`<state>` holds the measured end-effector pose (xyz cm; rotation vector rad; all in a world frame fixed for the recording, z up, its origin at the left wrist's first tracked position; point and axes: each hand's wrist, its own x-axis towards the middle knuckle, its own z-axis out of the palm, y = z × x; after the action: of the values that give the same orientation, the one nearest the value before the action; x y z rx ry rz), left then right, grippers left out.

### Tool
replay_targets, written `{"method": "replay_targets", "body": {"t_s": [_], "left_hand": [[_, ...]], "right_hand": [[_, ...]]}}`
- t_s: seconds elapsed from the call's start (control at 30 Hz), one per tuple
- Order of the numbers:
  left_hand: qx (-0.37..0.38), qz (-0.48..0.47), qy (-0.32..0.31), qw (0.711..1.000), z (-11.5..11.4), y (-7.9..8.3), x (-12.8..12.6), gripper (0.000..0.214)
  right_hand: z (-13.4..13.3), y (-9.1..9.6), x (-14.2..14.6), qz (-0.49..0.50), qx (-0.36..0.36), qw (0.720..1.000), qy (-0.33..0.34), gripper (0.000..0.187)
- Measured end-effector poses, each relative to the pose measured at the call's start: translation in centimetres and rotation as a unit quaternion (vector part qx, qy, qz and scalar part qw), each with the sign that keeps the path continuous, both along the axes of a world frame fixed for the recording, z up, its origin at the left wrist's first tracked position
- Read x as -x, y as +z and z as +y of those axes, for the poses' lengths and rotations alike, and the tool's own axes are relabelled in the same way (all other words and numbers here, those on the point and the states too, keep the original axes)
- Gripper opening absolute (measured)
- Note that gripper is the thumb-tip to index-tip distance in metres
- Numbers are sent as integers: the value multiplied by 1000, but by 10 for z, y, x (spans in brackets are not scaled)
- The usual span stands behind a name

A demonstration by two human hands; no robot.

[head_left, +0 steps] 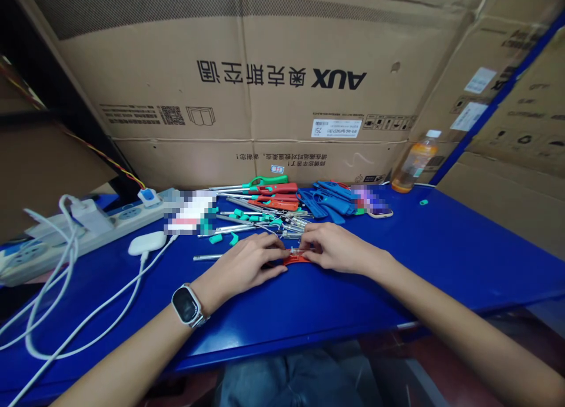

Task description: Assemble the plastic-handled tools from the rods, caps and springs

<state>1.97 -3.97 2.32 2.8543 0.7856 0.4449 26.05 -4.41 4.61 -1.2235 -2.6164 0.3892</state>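
Note:
Low over the front half of the table, a red lighter casing point(296, 259) lies between my two hands, with a small clear and whitish part point(293, 251) on it. My left hand point(249, 260) grips the casing's left end between thumb and fingers. At the other end, my right hand point(338, 248) pinches the casing, fingertips close to the clear part; what lies under them is hidden. A metal lighter tube point(206, 257) sticks out from beside my left hand. Just beyond my fingers are small teal plastic pieces point(247, 217) and clear lighter inner parts point(295, 224).
Long-nosed lighters with red point(276, 202) and green point(271, 181) handles lie behind, beside a pile of blue casings point(329, 199). A phone point(377, 207) and a drink bottle point(415, 162) stand right. Left are a power strip point(119, 221), white cables point(101, 304) and a white charger point(147, 242). Cardboard point(273, 36) walls the back.

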Motion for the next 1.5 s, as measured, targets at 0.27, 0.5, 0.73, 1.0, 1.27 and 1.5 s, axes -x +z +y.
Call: {"method": "replay_targets", "body": {"t_s": [0.27,0.5,0.73,1.0,1.27,1.5], "left_hand": [[-8,0,1,1000,1,-2,-1,25],[-13,-10,-3,1000,0,-2,0,26],[-6,-6,0,1000,5,-1,3,26],[6,-21,5,1000,6,-3,6,27],[12,-11,12,1000,6,-2,5,26],[34,-26,60,997,3,-2,3,26]], "right_hand": [[-3,2,2,-31,-23,999,-22,5],[-1,-3,1,-21,-23,999,-19,9],[4,-13,4,23,-7,1000,-20,12],[-5,-12,3,62,-38,997,13,14],[-8,-13,10,-7,-73,997,-13,16],[-9,-8,18,-29,-70,996,-51,8]]}}
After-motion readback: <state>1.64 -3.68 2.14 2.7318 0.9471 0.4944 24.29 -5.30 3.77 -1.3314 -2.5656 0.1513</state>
